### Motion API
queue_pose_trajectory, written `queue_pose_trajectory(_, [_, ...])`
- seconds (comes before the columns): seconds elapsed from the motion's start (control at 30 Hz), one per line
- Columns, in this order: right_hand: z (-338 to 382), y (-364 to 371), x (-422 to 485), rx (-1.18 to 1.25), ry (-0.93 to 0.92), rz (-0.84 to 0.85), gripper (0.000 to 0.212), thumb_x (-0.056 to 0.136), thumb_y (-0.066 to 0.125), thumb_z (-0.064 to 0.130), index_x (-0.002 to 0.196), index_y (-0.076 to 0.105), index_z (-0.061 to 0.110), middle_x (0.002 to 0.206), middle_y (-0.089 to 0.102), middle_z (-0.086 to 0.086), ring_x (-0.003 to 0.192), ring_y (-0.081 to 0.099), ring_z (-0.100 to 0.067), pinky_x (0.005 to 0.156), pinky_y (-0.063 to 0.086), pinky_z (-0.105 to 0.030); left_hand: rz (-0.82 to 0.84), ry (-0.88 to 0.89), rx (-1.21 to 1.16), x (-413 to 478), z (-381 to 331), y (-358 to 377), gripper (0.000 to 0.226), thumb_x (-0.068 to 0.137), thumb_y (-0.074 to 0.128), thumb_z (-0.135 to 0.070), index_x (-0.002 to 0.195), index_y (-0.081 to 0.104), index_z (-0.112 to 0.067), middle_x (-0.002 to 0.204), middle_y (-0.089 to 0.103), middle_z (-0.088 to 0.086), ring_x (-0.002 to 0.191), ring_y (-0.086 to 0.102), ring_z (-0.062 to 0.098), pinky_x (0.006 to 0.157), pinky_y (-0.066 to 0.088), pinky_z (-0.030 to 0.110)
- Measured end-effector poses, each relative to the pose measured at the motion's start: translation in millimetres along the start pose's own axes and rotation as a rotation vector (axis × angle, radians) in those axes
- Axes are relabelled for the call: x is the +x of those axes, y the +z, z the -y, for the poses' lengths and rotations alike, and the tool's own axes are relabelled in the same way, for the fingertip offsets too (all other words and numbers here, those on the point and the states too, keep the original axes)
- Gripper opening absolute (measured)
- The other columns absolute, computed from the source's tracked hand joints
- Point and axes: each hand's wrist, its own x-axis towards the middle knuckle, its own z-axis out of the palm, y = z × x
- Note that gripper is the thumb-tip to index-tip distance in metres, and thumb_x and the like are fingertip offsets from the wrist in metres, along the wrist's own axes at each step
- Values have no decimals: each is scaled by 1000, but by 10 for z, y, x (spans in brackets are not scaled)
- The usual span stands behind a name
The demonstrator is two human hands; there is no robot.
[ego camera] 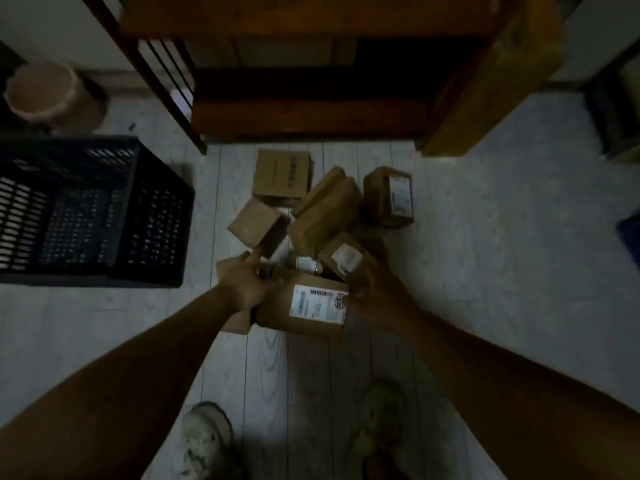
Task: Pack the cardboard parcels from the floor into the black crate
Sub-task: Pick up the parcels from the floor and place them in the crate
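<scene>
A labelled cardboard parcel (pixel 304 306) lies nearest me on the pale floor. My left hand (pixel 242 282) grips its left end and my right hand (pixel 377 292) presses against its right end. Behind it lies a loose pile of several more brown parcels, among them a small one (pixel 258 223), a long one (pixel 325 216), one with a white label (pixel 389 197) and a flat one (pixel 282 173) at the back. The black crate (pixel 97 209), with slatted walls, stands on the floor to the left and looks empty.
A dark wooden bed or shelf frame (pixel 311 98) blocks the far side. A round pinkish bin (pixel 41 95) stands at the far left behind the crate. My two shoes (pixel 204 441) are at the bottom. A dark object (pixel 630 233) sits at the right edge.
</scene>
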Motion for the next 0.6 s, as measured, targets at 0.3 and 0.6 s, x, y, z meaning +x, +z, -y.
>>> queue_pose_trajectory(0.3, [-675, 1252, 611, 598, 330, 86, 60, 88, 62, 15, 141, 33, 20, 139, 49, -5, 126, 49, -26, 100, 46, -45, 75, -178, -88, 700, 739, 813, 63, 86, 63, -25, 139, 33, -12, 140, 43, 14, 125, 46, 30, 106, 37, 49])
queue_pose_trajectory(0.6, [-18, 817, 175, 546, 340, -156, 83, 83, 68, 10, 148, 19, 26, 145, 35, -9, 132, 38, -29, 98, 44, -38, -89, -196, -224, 199, 442, 341, 57, 79, 68, -7, 129, 42, -10, 119, 55, 8, 104, 53, 21, 93, 47, 40])
